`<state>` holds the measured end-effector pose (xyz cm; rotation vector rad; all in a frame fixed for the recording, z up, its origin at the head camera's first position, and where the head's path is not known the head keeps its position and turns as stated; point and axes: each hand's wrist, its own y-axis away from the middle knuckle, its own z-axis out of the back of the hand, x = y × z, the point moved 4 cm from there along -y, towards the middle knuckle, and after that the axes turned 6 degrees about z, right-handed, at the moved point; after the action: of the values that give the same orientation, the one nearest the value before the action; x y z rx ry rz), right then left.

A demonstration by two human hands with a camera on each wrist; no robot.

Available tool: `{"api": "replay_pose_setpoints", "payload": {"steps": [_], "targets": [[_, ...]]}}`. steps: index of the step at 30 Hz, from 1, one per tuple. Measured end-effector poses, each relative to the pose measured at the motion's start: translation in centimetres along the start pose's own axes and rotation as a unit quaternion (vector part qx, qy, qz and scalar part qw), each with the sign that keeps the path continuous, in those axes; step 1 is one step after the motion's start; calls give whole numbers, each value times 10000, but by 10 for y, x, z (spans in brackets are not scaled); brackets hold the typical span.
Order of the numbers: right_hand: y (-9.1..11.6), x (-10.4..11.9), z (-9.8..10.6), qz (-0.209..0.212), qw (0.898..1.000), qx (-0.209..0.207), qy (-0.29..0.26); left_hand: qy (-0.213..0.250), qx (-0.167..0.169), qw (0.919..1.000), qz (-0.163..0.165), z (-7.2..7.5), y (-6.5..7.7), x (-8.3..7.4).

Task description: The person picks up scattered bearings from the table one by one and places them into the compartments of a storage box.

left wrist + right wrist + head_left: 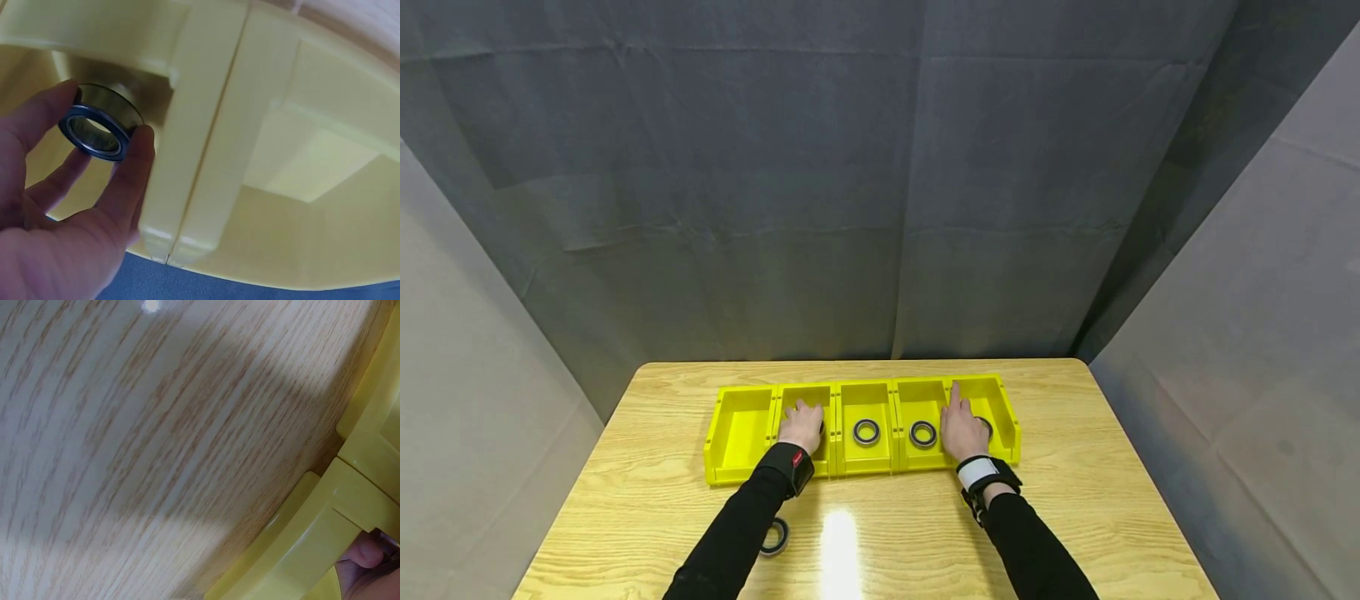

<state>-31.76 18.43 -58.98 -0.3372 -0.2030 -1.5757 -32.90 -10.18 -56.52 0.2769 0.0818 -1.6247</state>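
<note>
My left hand (802, 427) reaches into the second compartment from the left of a yellow bin row (741, 479). Its thumb and fingers pinch a ball bearing (94, 140), tilted inside the bin. My right hand (964, 429) is over the rightmost compartment beside its left divider, index finger pointing forward. A bearing (987, 427) shows partly at that hand's right side. In the right wrist view, only a bit of the right hand (365, 565) shows, near a small dark, shiny piece; its grip is hidden. Other bearings lie in the third (856, 432) and fourth (913, 434) compartments.
Another bearing (783, 542) lies on the wooden table (895, 533), partly hidden by the left sleeve. The leftmost compartment (741, 429) shows a bare floor. Grey curtains (775, 208) hang behind the table and pale ones (1247, 333) at its sides.
</note>
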Motion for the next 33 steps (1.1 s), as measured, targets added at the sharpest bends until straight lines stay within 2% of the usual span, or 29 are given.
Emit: {"api": "replay_pose_setpoints", "payload": {"steps": [12,20,33], "targets": [[0,1,1,-31,10000,-18,-17,21,3,9999,105,-12,-1,3],[1,0,1,-85,9999,75,-58,-27,78,9999,107,-12,2,2],[-1,-2,-2,-71,10000,-15,30,-36,88,10000,13,-9,10,-2]]}}
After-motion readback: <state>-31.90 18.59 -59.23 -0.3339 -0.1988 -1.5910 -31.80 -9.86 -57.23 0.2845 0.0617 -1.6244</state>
